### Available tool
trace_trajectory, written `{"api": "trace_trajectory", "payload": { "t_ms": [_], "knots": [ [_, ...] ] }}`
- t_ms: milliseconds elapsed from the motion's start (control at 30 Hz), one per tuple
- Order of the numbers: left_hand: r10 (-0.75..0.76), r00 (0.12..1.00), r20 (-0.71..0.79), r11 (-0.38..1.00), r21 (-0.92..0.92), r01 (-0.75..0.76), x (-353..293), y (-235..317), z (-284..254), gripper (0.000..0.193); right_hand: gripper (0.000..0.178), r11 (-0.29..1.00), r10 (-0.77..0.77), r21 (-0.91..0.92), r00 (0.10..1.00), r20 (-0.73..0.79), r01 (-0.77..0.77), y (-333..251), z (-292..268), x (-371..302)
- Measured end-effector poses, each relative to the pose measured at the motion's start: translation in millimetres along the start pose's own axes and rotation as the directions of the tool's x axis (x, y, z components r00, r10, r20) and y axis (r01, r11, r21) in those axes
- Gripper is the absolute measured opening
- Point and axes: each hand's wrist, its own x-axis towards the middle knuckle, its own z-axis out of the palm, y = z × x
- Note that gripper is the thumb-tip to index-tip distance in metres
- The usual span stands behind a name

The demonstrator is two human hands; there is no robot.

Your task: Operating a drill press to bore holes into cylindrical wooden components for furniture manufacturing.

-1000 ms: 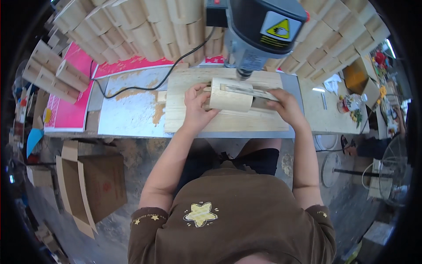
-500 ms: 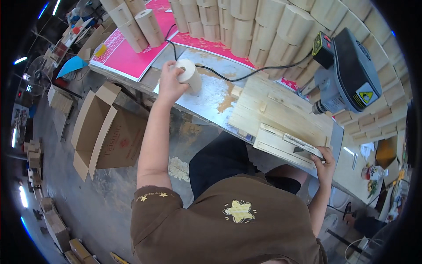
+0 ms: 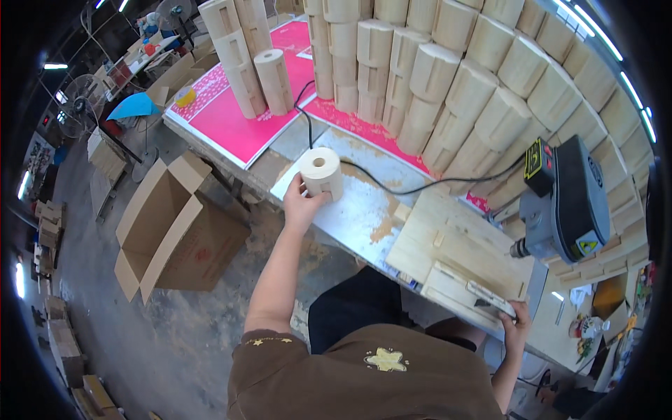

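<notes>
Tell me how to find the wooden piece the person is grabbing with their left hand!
Start at the long workbench with the pink sheet and the wall of stacked wooden blocks. On its bare grey stretch near the front edge, the left hand grips a pale round wooden cylinder with a centre hole. It stands alone, unlike the stacked ones.

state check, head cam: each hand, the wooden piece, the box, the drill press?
left hand: closed on wooden cylinder, which stands upright on the table
right hand: resting on the wooden jig
cardboard box: open, on the floor
drill press: head above the jig; running or not, cannot tell
</notes>
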Motion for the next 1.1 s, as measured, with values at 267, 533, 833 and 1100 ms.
{"api": "trace_trajectory", "payload": {
  "t_ms": [267, 533, 833, 1100],
  "knots": [
    [0.322, 0.917, -0.236, 0.946, 0.055, -0.318, 168.5, 86.0, -62.8, 0.066, 0.023, 0.987, 0.164, 0.004, 0.987, 0.002, -0.164, -3.3, 0.7, -4.8],
    [0.450, 0.798, -0.401, 0.871, 0.395, -0.292, 326.4, 130.7, -57.8, 0.060, 0.021, 0.972, 0.233, 0.058, 0.967, -0.105, -0.228, -14.5, 13.5, -2.3],
    [0.493, 0.761, -0.422, 0.849, 0.422, -0.317, 386.4, 69.8, -65.3, 0.056, 0.026, 0.960, 0.276, -0.004, 0.948, -0.157, -0.280, -23.6, 13.2, -1.2],
    [0.288, 0.807, -0.516, 0.829, 0.556, 0.060, 301.8, 128.9, -2.2, 0.091, 0.029, 0.972, 0.237, 0.038, 0.958, -0.160, -0.234, -22.9, 9.2, -8.8]
  ]
}}
